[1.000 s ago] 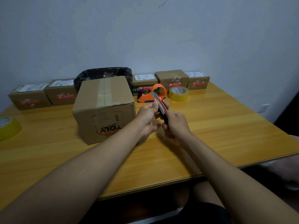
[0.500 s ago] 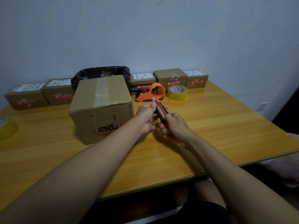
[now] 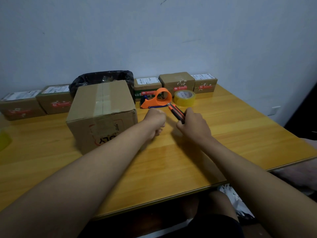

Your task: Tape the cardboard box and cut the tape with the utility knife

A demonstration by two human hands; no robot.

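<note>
A brown cardboard box point(image 3: 101, 114) stands on the wooden table point(image 3: 231, 134), left of centre, with clear tape running along its top seam. My right hand point(image 3: 193, 125) grips an orange and black utility knife point(image 3: 176, 111), its tip pointing away toward the far left. My left hand point(image 3: 154, 121) is curled into a fist just right of the box, apart from the knife, with nothing visible in it. An orange tape dispenser point(image 3: 157, 99) rests behind my hands, and a yellowish tape roll point(image 3: 184, 97) lies to its right.
Several small labelled parcels point(image 3: 176, 82) line the back edge against the wall. A bin lined with a black bag point(image 3: 103, 79) stands behind the box. Another tape roll point(image 3: 4, 140) shows at the far left edge. The table's front edge is near my body.
My left hand has let go of the knife's front end and pulled back to the left into a fist. The right hand still holds the knife, now shifted slightly right.
</note>
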